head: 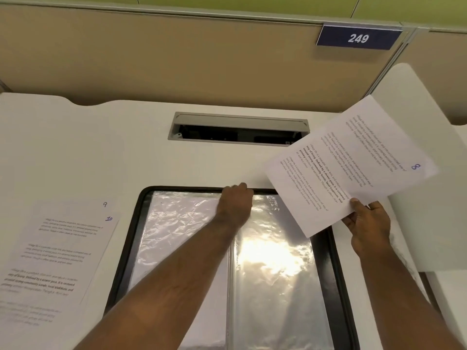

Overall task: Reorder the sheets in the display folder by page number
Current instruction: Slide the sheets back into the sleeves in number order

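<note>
The black display folder [336, 269] lies open on the white desk in front of me, its clear plastic sleeves [273, 274] shining under the light. My left hand [236, 202] reaches to the folder's far edge, fingers curled on the top of a sleeve near the spine. Above the folder's right side my right hand [367, 223] pinches a printed sheet [348, 162] marked 8 by one corner and holds it tilted in the air. Two more sheets lie stacked on the desk to the left, the top one [58, 251] marked 10, with a 9 showing on the one [75, 205] beneath.
A grey cable hatch [238, 121] is sunk into the desk [126, 152] beyond the folder. A beige partition [177, 54] with a blue plate reading 249 [358, 37] closes off the back. Another white desk surface [444, 198] adjoins on the right.
</note>
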